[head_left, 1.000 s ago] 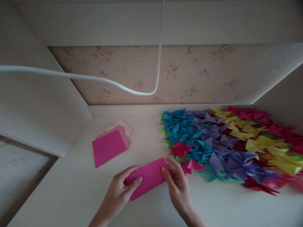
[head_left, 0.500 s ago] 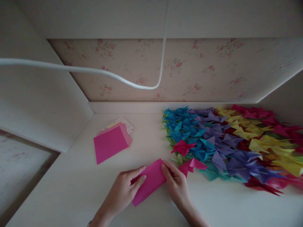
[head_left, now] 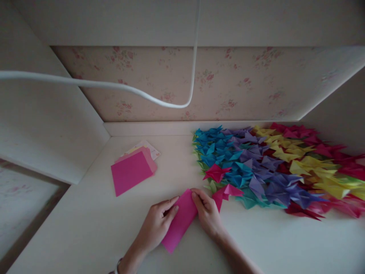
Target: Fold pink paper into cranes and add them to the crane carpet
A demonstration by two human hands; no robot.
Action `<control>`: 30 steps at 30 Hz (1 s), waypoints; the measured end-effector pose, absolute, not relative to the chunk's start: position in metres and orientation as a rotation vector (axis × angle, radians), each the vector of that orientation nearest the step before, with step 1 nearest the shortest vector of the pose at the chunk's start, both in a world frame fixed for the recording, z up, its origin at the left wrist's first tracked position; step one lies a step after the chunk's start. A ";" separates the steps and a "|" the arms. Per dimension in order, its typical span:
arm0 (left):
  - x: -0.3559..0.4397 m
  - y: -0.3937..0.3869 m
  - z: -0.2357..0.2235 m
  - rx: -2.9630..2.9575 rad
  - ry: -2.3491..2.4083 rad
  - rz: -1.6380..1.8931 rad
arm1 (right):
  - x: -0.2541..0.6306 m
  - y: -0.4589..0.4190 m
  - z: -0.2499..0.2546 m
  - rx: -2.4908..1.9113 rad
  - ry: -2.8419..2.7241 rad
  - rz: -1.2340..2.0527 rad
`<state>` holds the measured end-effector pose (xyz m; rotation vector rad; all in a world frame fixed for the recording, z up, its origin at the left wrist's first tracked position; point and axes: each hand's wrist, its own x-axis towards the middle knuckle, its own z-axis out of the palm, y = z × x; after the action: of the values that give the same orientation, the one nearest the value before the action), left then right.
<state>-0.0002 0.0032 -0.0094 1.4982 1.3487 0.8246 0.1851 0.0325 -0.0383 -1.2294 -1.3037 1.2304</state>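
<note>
A folded pink paper strip (head_left: 180,220) lies slanted on the white desk (head_left: 85,228) near its front. My left hand (head_left: 158,224) presses on the strip's left edge with curled fingers, thumb on the paper. My right hand (head_left: 207,212) pinches the strip's upper right corner, fingers together. Both hands hold the paper flat against the desk.
A stack of pink paper squares (head_left: 131,171) sits to the left. A large heap of folded paper shapes (head_left: 270,167) in blue, purple, yellow, red and pink covers the right half. A white cable (head_left: 114,88) hangs across above. A floral wall panel (head_left: 199,83) closes the back.
The pink strip has rotated to a steeper slant and looks narrower. Both hands moved closer together and slightly toward me.
</note>
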 end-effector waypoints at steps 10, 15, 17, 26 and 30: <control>0.003 -0.002 -0.016 1.594 1.425 0.921 | 0.183 0.032 -0.041 -1.221 -1.222 1.229; 0.003 -0.003 -0.018 1.572 1.493 0.985 | 0.184 0.031 -0.043 -1.210 -1.179 1.263; 0.004 -0.004 -0.018 1.592 1.513 1.007 | 0.184 0.030 -0.044 -1.200 -1.149 1.276; 0.007 -0.008 -0.020 1.700 1.525 1.034 | 0.182 0.026 -0.044 -1.171 -1.044 1.288; 0.008 -0.008 -0.020 1.690 1.537 1.063 | 0.182 0.024 -0.042 -1.167 -1.050 1.283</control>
<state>0.0079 -0.0083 -0.0195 1.6895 1.5370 1.0625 0.1824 0.0243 -0.0416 -1.1666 -1.0498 1.2833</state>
